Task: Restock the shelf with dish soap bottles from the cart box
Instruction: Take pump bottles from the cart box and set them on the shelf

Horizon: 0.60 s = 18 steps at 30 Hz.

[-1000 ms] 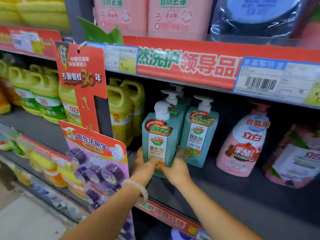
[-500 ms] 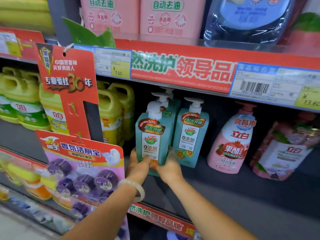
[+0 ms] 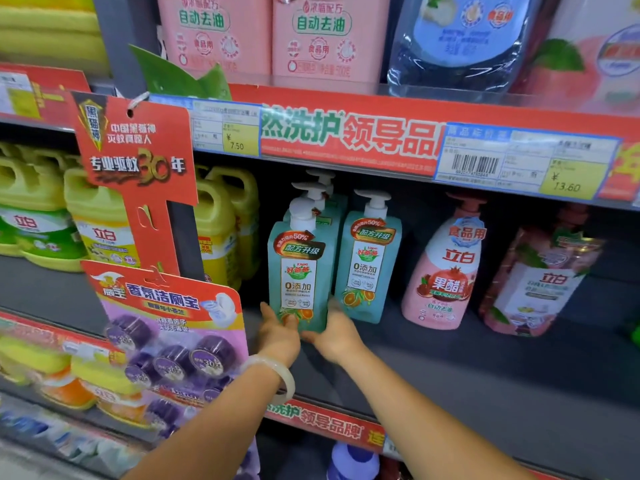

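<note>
A teal pump bottle of dish soap (image 3: pixel 299 271) stands upright at the front of the dark middle shelf (image 3: pixel 485 375). My left hand (image 3: pixel 277 336) holds its lower left corner, thumb up along the side. My right hand (image 3: pixel 336 332) holds the lower right corner, with its fingers tucked behind the bottle's side. A second teal bottle (image 3: pixel 369 268) stands just to the right, almost touching it. More white pump heads (image 3: pixel 322 188) show behind the front bottle. The cart box is out of view.
A pink pump bottle (image 3: pixel 446 271) and a pink refill pouch (image 3: pixel 540 278) stand further right. Yellow jugs (image 3: pixel 221 230) fill the left side. A red hanging card strip (image 3: pixel 138 150) with a purple freshener pack (image 3: pixel 173 323) hangs beside my left arm. The upper shelf edge (image 3: pixel 346 133) runs overhead.
My view has swung slightly left and closer. Both hands stay at the base of the front teal bottle, which remains upright in the same spot.
</note>
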{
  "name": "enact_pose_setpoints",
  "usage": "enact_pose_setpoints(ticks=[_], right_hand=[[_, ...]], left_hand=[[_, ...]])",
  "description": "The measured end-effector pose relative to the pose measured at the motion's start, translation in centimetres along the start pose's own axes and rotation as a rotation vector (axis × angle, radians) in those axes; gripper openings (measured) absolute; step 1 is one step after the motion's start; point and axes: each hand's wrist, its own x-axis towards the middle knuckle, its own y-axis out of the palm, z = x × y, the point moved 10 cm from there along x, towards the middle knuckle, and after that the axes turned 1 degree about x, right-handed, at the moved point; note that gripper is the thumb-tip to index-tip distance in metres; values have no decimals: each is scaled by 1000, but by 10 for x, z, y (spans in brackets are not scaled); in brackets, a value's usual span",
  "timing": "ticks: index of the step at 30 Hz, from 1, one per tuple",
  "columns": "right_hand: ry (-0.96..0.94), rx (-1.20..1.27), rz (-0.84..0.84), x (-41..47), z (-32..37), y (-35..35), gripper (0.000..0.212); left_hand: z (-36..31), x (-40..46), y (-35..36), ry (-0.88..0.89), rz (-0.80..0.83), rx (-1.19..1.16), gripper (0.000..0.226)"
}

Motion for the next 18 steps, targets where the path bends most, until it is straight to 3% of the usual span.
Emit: enact_pose_setpoints(ticks=[5,18], right_hand=[[49,-57,22,-6,1,5,69],[65,-94,29,-19,7,3,64]], left_hand=[[-5,1,0,-6,30,58,64],[0,1,3,-22,101,38,67]])
